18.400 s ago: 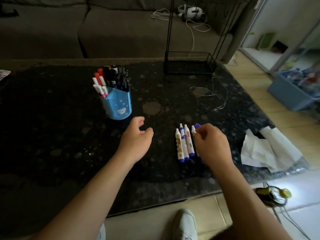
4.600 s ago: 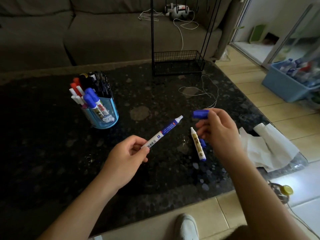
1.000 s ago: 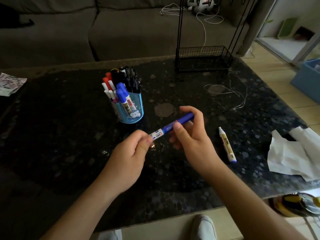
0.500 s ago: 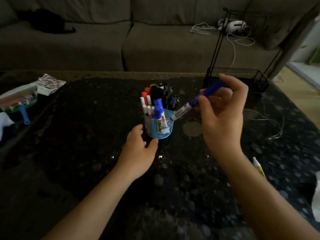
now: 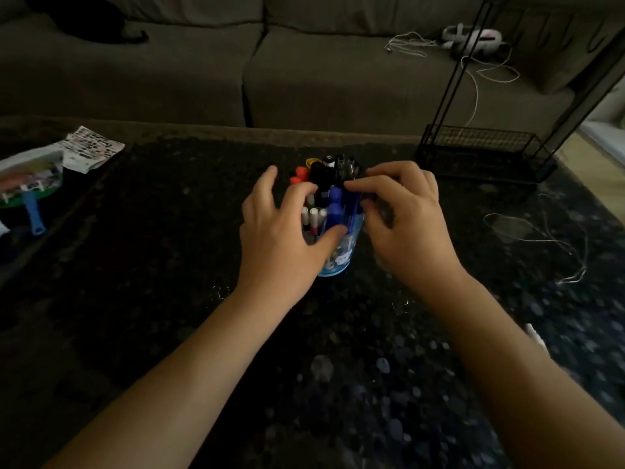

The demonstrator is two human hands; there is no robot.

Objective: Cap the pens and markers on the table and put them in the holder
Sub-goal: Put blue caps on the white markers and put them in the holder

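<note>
The blue pen holder [image 5: 338, 264] stands mid-table, packed with several capped markers and pens in red, black, white and blue. My left hand [image 5: 277, 238] grips it from the left, thumb across its front wall and index finger over the marker tops. The blue capped marker [image 5: 351, 208] stands in the holder's right side, and my right hand [image 5: 409, 225] pinches its top end with thumb and fingertips. At the right edge, the white end of another marker [image 5: 535, 333] peeks out from behind my right forearm; its remaining length is hidden.
A black wire rack [image 5: 480, 154] stands at the back right of the dark speckled table [image 5: 169, 282]. A thin white cord [image 5: 541, 238] lies at the right. A plastic pouch with a blue handle [image 5: 30, 184] and a printed sheet sit at the far left. A sofa runs behind.
My right hand has brought the blue marker down from above into the holder. My left hand has moved up from beside the holder and closed around it.
</note>
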